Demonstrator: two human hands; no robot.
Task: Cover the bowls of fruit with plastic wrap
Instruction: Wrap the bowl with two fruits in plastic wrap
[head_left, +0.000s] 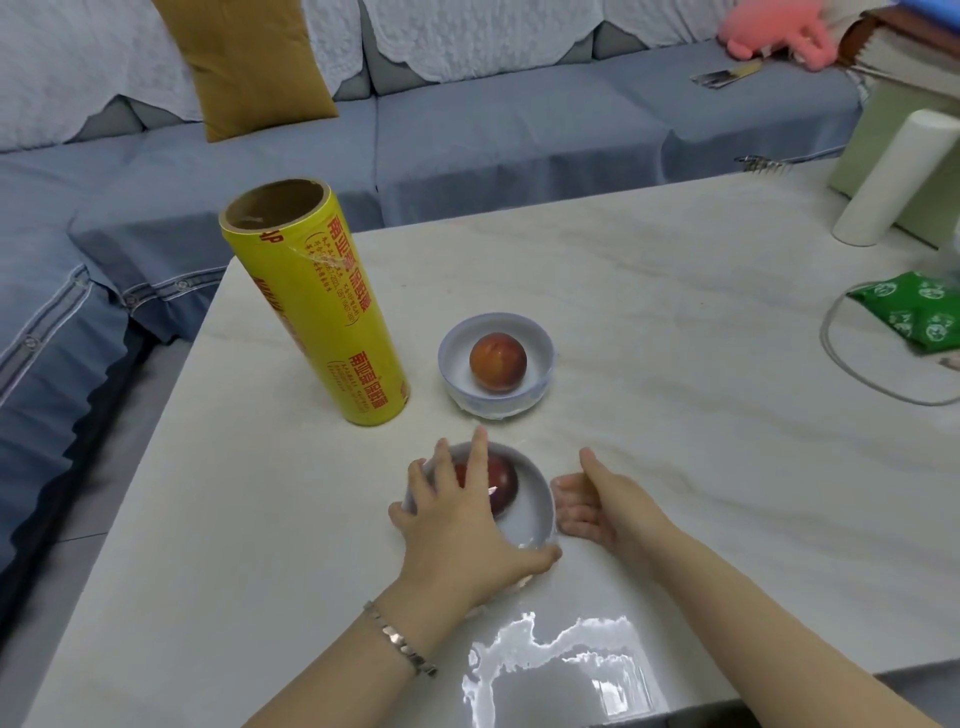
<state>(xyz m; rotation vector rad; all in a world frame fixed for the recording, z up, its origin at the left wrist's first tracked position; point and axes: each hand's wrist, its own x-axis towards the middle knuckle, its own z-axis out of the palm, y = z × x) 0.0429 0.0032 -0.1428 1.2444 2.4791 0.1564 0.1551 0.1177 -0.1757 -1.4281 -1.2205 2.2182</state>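
Observation:
Two small white bowls stand on the pale marble table (675, 441). The far bowl (453, 358) holds a round red-orange fruit (497, 362); crinkled film shows at its base. The near bowl (530, 519) holds a darker red fruit (503, 486) with a glint across it, as from film stretched over the top. My left hand (457, 530) lies over this bowl, fingers spread across its left rim and thumb hooked around the near edge. My right hand (597, 504) is at the bowl's right side, palm toward it, holding nothing. A yellow plastic wrap roll (317, 301) stands upright to the left.
A blue sofa runs behind and left of the table, with a mustard cushion (254, 62). At the right sit a white cylinder (888, 182), a green patterned bag (919, 312) and a grey cable (852, 374). Glare marks the table's near edge.

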